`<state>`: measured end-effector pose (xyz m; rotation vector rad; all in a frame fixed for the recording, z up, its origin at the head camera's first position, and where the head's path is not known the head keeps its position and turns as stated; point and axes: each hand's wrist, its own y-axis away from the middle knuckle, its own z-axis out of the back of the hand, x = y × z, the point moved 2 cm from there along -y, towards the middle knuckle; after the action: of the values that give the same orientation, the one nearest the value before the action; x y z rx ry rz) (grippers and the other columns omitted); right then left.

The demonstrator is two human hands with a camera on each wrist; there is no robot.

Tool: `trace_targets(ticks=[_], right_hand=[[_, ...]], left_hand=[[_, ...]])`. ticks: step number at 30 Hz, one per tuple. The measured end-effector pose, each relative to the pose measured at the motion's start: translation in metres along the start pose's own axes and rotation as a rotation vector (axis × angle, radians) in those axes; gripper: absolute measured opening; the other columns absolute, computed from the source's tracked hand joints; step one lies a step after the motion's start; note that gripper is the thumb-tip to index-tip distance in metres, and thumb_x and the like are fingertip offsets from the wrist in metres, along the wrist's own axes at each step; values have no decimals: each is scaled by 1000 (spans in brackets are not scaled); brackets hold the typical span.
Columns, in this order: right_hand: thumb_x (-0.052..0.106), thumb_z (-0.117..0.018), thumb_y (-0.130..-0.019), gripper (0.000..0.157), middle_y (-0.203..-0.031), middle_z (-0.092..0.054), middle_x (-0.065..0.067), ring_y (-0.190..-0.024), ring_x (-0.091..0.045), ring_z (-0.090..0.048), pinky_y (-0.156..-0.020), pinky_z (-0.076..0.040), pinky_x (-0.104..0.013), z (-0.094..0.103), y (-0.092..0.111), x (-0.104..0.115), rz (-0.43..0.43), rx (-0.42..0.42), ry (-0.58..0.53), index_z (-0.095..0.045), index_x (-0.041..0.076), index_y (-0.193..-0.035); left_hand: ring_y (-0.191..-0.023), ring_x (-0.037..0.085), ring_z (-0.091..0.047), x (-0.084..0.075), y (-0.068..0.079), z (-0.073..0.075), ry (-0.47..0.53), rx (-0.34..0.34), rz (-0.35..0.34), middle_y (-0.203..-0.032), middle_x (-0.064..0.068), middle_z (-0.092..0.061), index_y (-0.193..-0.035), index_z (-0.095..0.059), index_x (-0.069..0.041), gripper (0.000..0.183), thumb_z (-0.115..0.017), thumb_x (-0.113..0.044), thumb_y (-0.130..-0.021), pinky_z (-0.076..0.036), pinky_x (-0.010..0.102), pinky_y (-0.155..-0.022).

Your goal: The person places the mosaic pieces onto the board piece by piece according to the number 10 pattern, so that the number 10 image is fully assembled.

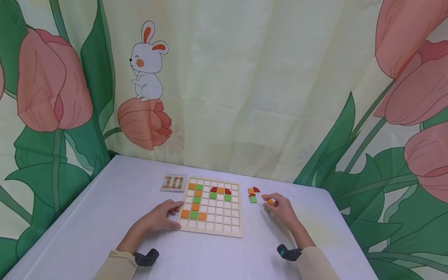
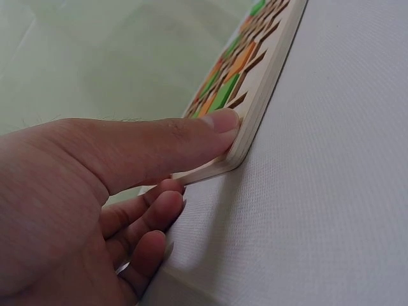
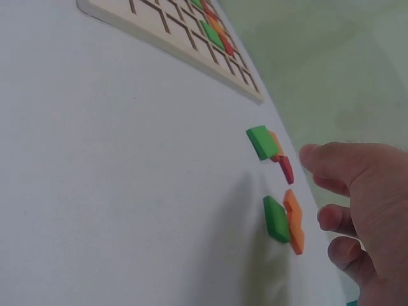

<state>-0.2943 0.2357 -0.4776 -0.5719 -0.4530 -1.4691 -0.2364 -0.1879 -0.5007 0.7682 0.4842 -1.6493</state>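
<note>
My left hand (image 1: 159,216) is at the left edge of a wooden grid board (image 1: 227,235); its thumb rests on the rim near the corner. In the left wrist view the other fingers bend beside the board's edge. Orange and green square tiles (image 1: 194,214) form a 1-like column on the board, and red quarter-round tiles (image 1: 228,191) sit with an orange and green ones near the top. My right hand (image 1: 282,210), fingers loosely bent and nothing visible between them, hovers by a green tile (image 3: 276,220) and orange tiles (image 3: 294,223) on the table.
A small pattern card (image 1: 173,182) lies beyond the left hand, beside the board. Between board and right hand are a loose green tile (image 1: 253,199), an orange tile (image 1: 251,191) and red pieces (image 1: 256,189). A printed curtain (image 1: 238,97) stands behind the white table (image 1: 210,256).
</note>
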Motion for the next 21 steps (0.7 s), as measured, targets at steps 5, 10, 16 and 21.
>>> trace_targets(ticks=[5,10,16,21], right_hand=[[16,-74,-85,28,-114,-65,-10,-76,-18,-49,-62,-43,-20,0,1,-6,-12,-2,19,-70,11,-112],[16,-73,-86,27,-117,-64,-10,-80,-19,-50,-64,-44,-21,1,1,-13,-26,-7,27,-70,11,-112],[15,-71,-87,25,-121,-63,-12,-85,-20,-53,-69,-46,-22,2,0,-20,-12,-7,33,-70,11,-111],[8,-67,-88,25,-124,-61,-12,-90,-21,-54,-73,-48,-25,4,-4,-29,-19,-8,39,-70,12,-112]], left_hand=[[-92,12,-46,0,0,0,0,3,7,-97,-4,-51,-138,-54,-13,81,-88,-19,-65,-39,27,-78],[-92,12,-45,1,-1,0,7,4,-2,-97,-5,-51,-138,-54,-12,81,-88,-18,-65,-40,28,-78],[-92,12,-46,2,-2,-1,7,4,4,-97,-5,-51,-138,-54,-12,82,-89,-18,-65,-40,28,-78],[-91,12,-45,3,-3,-2,15,5,-3,-96,-4,-50,-139,-53,-13,82,-89,-18,-65,-39,27,-76]])
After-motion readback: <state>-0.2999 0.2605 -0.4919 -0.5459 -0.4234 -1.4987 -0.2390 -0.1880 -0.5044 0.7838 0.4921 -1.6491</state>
